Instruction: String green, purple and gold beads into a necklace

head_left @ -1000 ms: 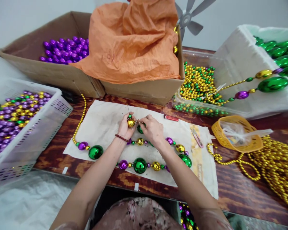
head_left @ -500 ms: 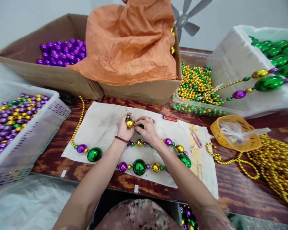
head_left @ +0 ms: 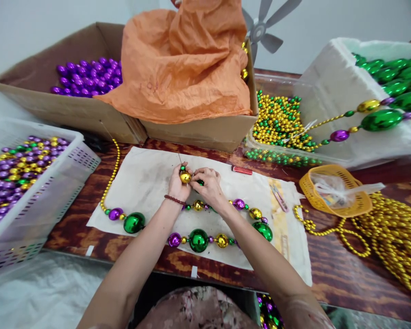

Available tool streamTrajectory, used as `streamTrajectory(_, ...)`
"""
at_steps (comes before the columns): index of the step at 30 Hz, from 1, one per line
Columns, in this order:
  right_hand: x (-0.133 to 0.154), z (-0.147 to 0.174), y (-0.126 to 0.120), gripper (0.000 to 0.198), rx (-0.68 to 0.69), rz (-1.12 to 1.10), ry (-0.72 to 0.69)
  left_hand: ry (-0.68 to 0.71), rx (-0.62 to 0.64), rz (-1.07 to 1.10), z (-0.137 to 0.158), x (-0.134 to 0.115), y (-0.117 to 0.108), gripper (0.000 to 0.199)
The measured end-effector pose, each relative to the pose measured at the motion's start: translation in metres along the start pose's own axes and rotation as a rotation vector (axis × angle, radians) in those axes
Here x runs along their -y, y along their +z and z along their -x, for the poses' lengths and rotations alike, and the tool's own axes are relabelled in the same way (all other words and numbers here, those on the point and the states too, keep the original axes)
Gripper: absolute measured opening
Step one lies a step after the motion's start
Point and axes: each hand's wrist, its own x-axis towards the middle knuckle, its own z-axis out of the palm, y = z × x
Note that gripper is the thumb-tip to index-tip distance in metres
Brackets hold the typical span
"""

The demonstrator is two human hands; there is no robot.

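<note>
We count two hands [head_left: 195,183], one cardboard box [head_left: 71,107], one orange paper sheet [head_left: 185,59], one white slotted basket [head_left: 51,183], one small yellow basket [head_left: 335,189], one white cloth [head_left: 150,178], one red lighter [head_left: 242,170].

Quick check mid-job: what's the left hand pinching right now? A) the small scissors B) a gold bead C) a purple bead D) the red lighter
B: the left hand pinches a gold bead at its fingertips, next to the right hand, over the white cloth.
</note>
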Motion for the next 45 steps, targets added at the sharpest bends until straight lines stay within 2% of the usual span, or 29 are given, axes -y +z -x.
streamTrajectory(5, -0.003, 0.000, -0.002, 0.013, -0.022, -0.014, -0.047, -0.025, -0.032, 0.053, 0.003, -0.002, 0.002, 0.014)
streamTrajectory(8, -0.010, -0.001, -0.010, 0.015, -0.054, -0.003, -0.028, -0.039, -0.027, 0.089, 0.003, -0.005, 0.002, 0.018)
streamTrajectory(16, -0.026, -0.006, -0.033, 0.018, -0.130, 0.091, 0.018, 0.038, -0.057, 0.069, 0.001, -0.017, 0.003, 0.016)
streamTrajectory(24, -0.021, 0.005, -0.028, 0.017, 0.001, 0.100, -0.023, 0.270, 0.049, -0.173, 0.001, -0.029, 0.010, 0.016)
streamTrajectory(32, -0.010, 0.009, -0.035, 0.014, 0.229, 0.170, -0.080, 0.139, 0.072, -0.206, 0.001, -0.033, -0.006, 0.017)
streamTrajectory(35, -0.006, -0.008, -0.035, 0.011, 0.165, -0.033, -0.058, 0.132, 0.132, -0.309, 0.003, -0.030, -0.013, 0.023)
streamTrajectory(38, 0.001, -0.037, -0.024, 0.018, 0.015, -0.495, 0.034, 0.153, 0.176, -0.429, 0.005, -0.026, -0.016, 0.028)
streamTrajectory(40, 0.005, -0.054, -0.012, 0.017, -0.005, -0.703, 0.088, 0.168, 0.199, -0.517, 0.006, -0.024, -0.016, 0.031)
streamTrajectory(42, 0.006, -0.066, -0.003, 0.018, -0.020, -0.768, 0.098, 0.183, 0.220, -0.595, 0.007, -0.024, -0.017, 0.032)
streamTrajectory(45, 0.005, -0.071, 0.000, 0.021, -0.131, -0.801, 0.097, 0.214, 0.251, -0.691, 0.006, -0.026, -0.022, 0.031)
